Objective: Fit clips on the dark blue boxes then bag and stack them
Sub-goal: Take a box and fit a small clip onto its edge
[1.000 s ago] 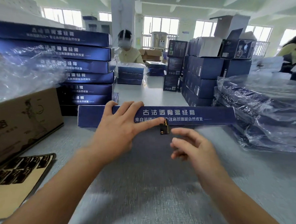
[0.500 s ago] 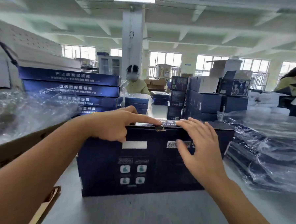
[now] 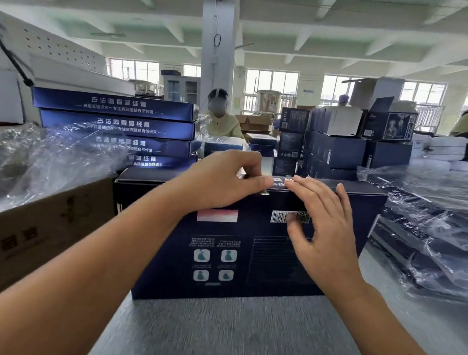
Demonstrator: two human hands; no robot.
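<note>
A grey table (image 3: 235,332) fills the bottom of the view. On the left sits a brown cardboard box (image 3: 48,227) with crinkly clear plastic (image 3: 36,160) on top. Behind it rises a stack of dark blue boxes (image 3: 116,123) lying flat, with white writing on their sides. On the right lies a pile of boxes in clear bags (image 3: 431,235). More dark boxes (image 3: 334,147) stand far back, near a white pillar (image 3: 217,42). A person in a yellow top (image 3: 222,123) sits back there too.

In the middle, one dark blue box (image 3: 231,248) stands up on its edge on the table. Its big face shows a barcode (image 3: 281,217) and four small pictures (image 3: 214,265).

The left hand (image 3: 222,180) is at the top edge of this box. Its thumb and fingers are curled together, pinching a small clip (image 3: 265,192) there. Only a tiny bit of the clip shows, so its shape is hard to tell.

The right hand (image 3: 322,227) lies flat on the box face. Its fingers are straight and spread, with the tips at the top edge, just beside the left thumb.
</note>
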